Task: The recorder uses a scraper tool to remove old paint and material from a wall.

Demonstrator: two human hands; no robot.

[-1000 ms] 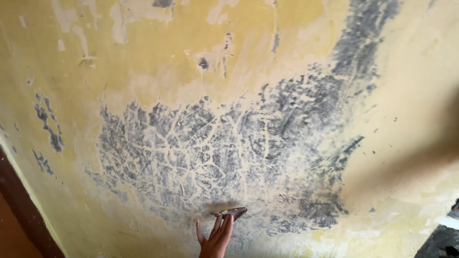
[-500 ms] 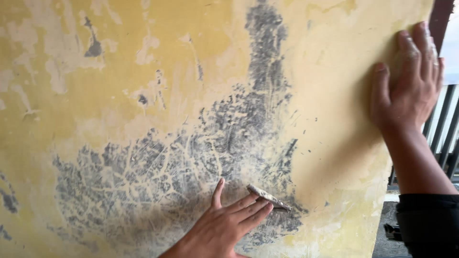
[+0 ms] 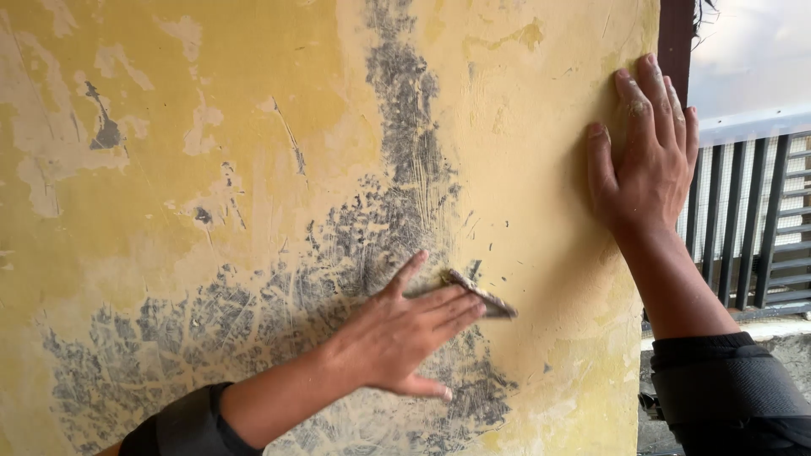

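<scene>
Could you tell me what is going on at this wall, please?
A person presses a small flat scraper blade against a yellow painted wall with the left hand, at the edge of a grey patch where the paint is gone. The right hand lies flat on the wall near its edge, beside a railing.

Two hands are in view, the left hand [image 3: 405, 338] and the right hand [image 3: 646, 152]. There is one scraper [image 3: 477, 294] and one yellow wall [image 3: 253, 169].

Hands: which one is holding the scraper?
The left hand presses the scraper against the yellow wall. The right hand lies flat and empty near the wall's edge.
</scene>
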